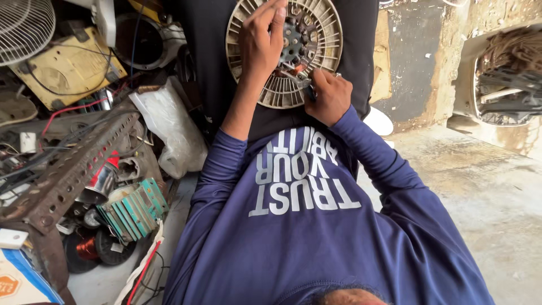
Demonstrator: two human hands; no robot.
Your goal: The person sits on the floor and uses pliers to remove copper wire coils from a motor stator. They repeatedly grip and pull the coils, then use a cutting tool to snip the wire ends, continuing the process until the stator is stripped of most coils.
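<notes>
A round beige motor disc [322,39] with radial fins and a dark metal hub lies on my lap, over dark trousers. My left hand [261,42] rests on its left half, fingers curled over the rim toward the hub [293,42]. My right hand [329,96] is closed around a small metal tool [304,83] whose tip touches the disc's lower fins near the hub. I wear a blue long-sleeved shirt with white lettering.
To the left lies a heap of scrap: a perforated rusty metal angle bar [73,169], a green finned part [135,209], copper coils [84,248], a crumpled plastic bag [169,130], a fan guard [22,22], wires. Bare concrete floor [485,192] lies to the right.
</notes>
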